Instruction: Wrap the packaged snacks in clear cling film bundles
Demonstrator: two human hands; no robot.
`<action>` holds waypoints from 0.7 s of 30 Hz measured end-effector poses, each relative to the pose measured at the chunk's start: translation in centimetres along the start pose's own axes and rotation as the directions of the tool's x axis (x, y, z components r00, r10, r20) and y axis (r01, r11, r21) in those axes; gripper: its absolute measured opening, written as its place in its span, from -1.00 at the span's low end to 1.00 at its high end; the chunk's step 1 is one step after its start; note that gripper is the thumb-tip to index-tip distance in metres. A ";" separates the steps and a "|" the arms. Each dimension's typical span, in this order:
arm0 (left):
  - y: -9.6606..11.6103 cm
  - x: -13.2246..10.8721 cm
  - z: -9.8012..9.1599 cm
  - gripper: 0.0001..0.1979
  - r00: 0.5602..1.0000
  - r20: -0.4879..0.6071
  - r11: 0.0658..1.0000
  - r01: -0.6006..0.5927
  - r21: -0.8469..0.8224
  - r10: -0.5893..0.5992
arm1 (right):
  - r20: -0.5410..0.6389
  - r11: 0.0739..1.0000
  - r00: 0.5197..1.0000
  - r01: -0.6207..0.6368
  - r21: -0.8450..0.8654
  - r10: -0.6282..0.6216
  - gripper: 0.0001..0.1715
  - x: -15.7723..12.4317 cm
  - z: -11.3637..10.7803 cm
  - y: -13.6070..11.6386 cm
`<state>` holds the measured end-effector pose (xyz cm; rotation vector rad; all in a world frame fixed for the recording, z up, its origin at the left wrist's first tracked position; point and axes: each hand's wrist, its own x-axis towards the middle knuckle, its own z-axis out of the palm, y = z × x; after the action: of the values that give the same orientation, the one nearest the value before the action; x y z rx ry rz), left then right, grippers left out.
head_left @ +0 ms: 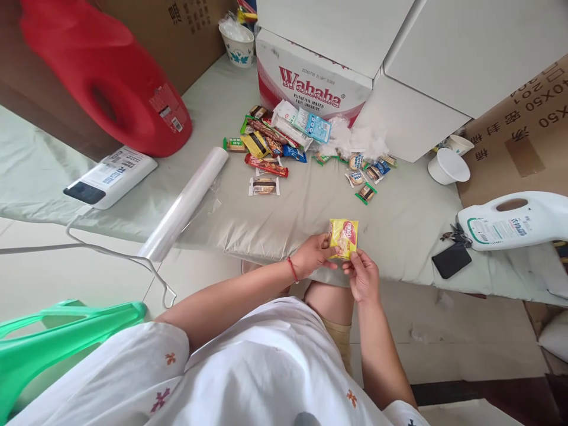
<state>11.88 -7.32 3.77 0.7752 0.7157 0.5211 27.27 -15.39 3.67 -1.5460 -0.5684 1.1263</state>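
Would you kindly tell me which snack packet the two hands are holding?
The yellow packet with the red printed patch, between the left hand and right hand; the other snacks lie farther away, toward the Wahaha box.

Around the held packet [342,235], as I see it, the snack pile [266,142] sits at eleven o'clock, the Wahaha carton [313,80] behind it at twelve, the film roll [185,204] at nine, the jug [137,77] beyond that at ten, a cup [447,169] at two, and the bottle [515,223] at three with keys [460,235] beside it.
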 end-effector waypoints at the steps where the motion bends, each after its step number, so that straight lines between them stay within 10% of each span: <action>1: -0.2 0.2 0.2 -0.39 0.999 -0.022 0.998 0.029 0.059 -0.028 | -0.004 0.998 0.999 -0.037 0.043 0.037 -0.38 -0.3 -0.1 0.2; 6: 0.0 0.4 -0.3 -0.46 0.989 -0.040 0.946 0.150 0.289 -0.145 | -0.092 0.996 0.992 -0.082 0.036 0.085 -0.41 0.3 -3.3 -0.5; 11: 2.4 -1.0 -4.8 -0.58 0.973 -0.183 0.900 -0.049 0.434 0.141 | -0.299 0.998 0.953 0.050 0.035 -0.037 -0.49 9.3 -9.9 -6.7; 16: 5.7 -4.2 -11.4 -0.70 0.772 -0.397 0.675 -0.056 0.736 0.496 | -0.495 0.998 0.867 0.062 -0.009 -0.058 -0.59 19.4 -14.1 -13.8; 21: 5.3 -7.0 -15.3 -0.70 0.656 -0.452 0.429 0.210 0.878 0.605 | -0.501 0.981 0.850 0.087 -0.172 -0.164 -0.81 23.5 -11.3 -14.2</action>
<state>-4.89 -1.92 2.88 1.7590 1.7770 0.7089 50.29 2.76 8.05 -1.8172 -0.3800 0.5382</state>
